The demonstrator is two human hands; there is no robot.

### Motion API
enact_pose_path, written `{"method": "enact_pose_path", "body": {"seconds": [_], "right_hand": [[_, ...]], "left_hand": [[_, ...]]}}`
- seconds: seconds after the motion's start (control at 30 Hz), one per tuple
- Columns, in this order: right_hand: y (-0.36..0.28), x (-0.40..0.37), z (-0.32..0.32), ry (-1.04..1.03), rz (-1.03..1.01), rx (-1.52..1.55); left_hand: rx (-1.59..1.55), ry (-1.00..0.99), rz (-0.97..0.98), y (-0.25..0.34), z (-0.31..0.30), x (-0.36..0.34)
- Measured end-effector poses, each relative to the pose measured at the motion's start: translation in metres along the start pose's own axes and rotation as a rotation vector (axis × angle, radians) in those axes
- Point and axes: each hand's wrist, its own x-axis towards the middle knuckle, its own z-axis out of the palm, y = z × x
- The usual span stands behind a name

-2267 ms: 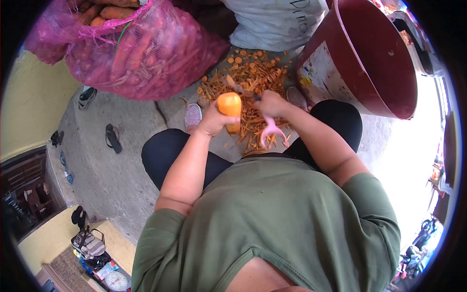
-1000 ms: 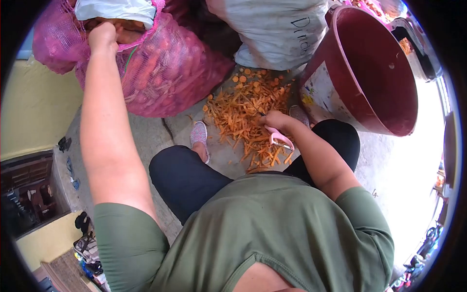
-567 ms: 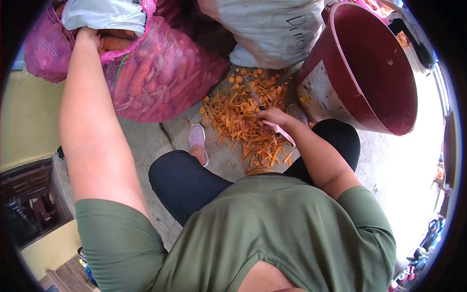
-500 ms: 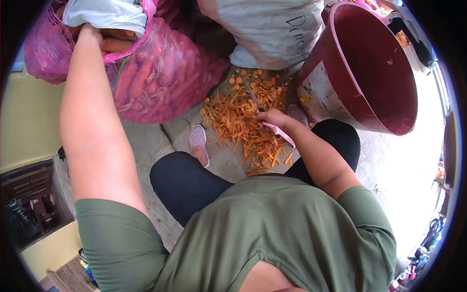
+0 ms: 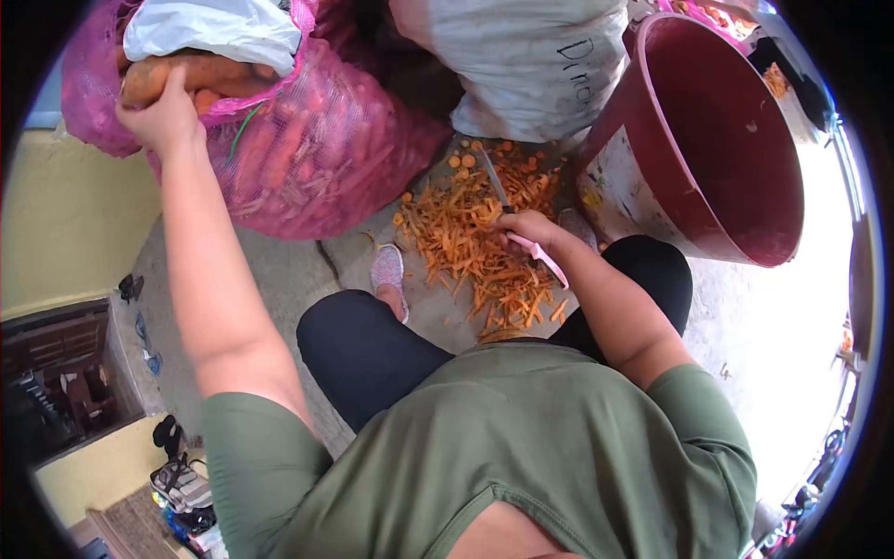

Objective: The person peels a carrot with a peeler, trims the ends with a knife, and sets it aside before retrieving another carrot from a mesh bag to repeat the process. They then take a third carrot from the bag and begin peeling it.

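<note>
At the mouth of the pink mesh sack (image 5: 307, 158), my left hand (image 5: 168, 116) has its fingers closed round a large carrot (image 5: 144, 82). More carrots (image 5: 209, 98) lie in the opening, under a white plastic bag (image 5: 214, 37). My right hand (image 5: 526, 228) grips a knife (image 5: 543, 258) by its pink handle, the blade pointing away from me. Below the blade, a heap of carrot peelings (image 5: 456, 238) covers the floor between my feet, with several round cut slices at its far edge.
A tall dark red bucket (image 5: 643, 121) stands tilted on the right. Behind the peelings is a full white sack (image 5: 521, 70) with black lettering. A yellow wall (image 5: 74, 224) runs along the left, and shoes and bags lie at lower left.
My left hand was reaching under the white plastic bag with its fingers hidden; it has drawn back towards me and now has a carrot. The right hand keeps the knife at about the same place.
</note>
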Motion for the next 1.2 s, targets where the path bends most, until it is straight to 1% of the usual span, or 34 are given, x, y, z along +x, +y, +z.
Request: {"method": "enact_pose_path", "body": {"seconds": [0.03,0.1,0.13,0.2,0.23,0.27,0.3,0.33,0.37,0.4,0.43,0.53,0.57,0.63,0.7,0.77,0.8,0.83,0.87,0.9,0.93,1.0,1.03,1.07,1.13,1.17,1.2], "right_hand": [[0.002,0.002,-0.001,0.019,-0.009,0.030],[-0.004,-0.003,0.000,-0.007,0.010,0.025],[-0.007,-0.005,0.001,-0.016,0.017,0.022],[-0.007,-0.007,0.009,-0.125,0.026,0.098],[-0.010,-0.014,0.019,-0.174,0.019,0.127],[-0.014,-0.021,0.028,-0.223,0.011,0.157],[-0.017,-0.028,0.037,-0.257,-0.023,0.166],[-0.020,-0.036,0.044,-0.306,-0.059,0.278],[-0.024,-0.043,0.049,-0.353,-0.096,0.390],[-0.027,-0.051,0.051,-0.400,-0.135,0.503],[-0.029,-0.056,0.050,-0.372,-0.139,0.561],[-0.031,-0.063,0.037,-0.107,-0.205,0.449],[-0.033,-0.068,0.033,-0.136,-0.162,0.463],[-0.032,-0.075,0.033,-0.118,-0.200,0.314],[-0.032,-0.088,0.041,-0.064,-0.235,0.185],[-0.025,-0.087,0.051,0.111,-0.296,0.038],[-0.022,-0.086,0.056,0.198,-0.325,-0.037],[-0.020,-0.084,0.062,0.307,-0.391,-0.024],[-0.017,-0.078,0.050,0.302,-0.347,-0.137],[-0.019,-0.080,0.047,0.344,-0.339,-0.065],[-0.021,-0.081,0.047,0.384,-0.331,0.006],[-0.016,-0.072,0.049,0.491,-0.434,-0.154],[-0.019,-0.076,0.060,0.545,-0.482,-0.233],[-0.019,-0.085,0.072,0.673,-0.477,-0.385],[-0.025,-0.090,0.082,0.733,-0.410,-0.511],[-0.027,-0.089,0.080,0.761,-0.406,-0.519],[-0.032,-0.086,0.076,0.789,-0.401,-0.530]], "left_hand": [[0.031,-0.005,-0.007,0.022,-0.007,-0.021],[-0.037,0.081,-0.048,0.036,-0.019,-0.051],[-0.119,0.102,-0.109,0.040,-0.024,-0.067],[-0.246,0.148,-0.274,0.045,-0.028,-0.111],[-0.328,0.042,-0.346,0.050,-0.028,-0.137],[-0.382,0.056,-0.480,0.049,-0.026,-0.163],[-0.408,0.002,-0.603,0.052,-0.025,-0.190],[-0.414,-0.040,-0.715,0.045,-0.025,-0.219],[-0.387,-0.044,-0.770,0.043,-0.023,-0.248],[-0.376,-0.134,-0.839,0.039,-0.026,-0.270],[-0.399,-0.154,-0.850,0.042,-0.025,-0.289],[-0.650,-0.415,-1.036,0.047,-0.040,-0.309],[-0.719,-0.455,-1.166,0.046,-0.043,-0.310],[-0.854,-0.532,-1.430,0.049,-0.049,-0.313],[-0.816,-0.631,-1.413,0.063,-0.045,-0.317],[-0.788,-0.759,-1.368,0.067,-0.042,-0.324],[-0.835,-0.779,-1.414,0.062,-0.042,-0.329],[-0.879,-0.798,-1.463,0.056,-0.043,-0.334],[-0.924,-0.820,-1.512,0.052,-0.043,-0.338],[-0.930,-0.762,-1.589,0.051,-0.040,-0.341],[-0.918,-0.702,-1.613,0.048,-0.037,-0.345],[-0.889,-0.584,-1.663,0.045,-0.031,-0.354],[-0.783,-0.582,-1.704,0.054,-0.028,-0.350],[-0.756,-0.608,-1.704,0.050,-0.030,-0.353],[-0.709,-0.662,-1.700,0.047,-0.029,-0.354],[-0.636,-0.692,-1.724,0.049,-0.030,-0.355],[-0.609,-0.763,-1.675,0.050,-0.031,-0.358]]}}
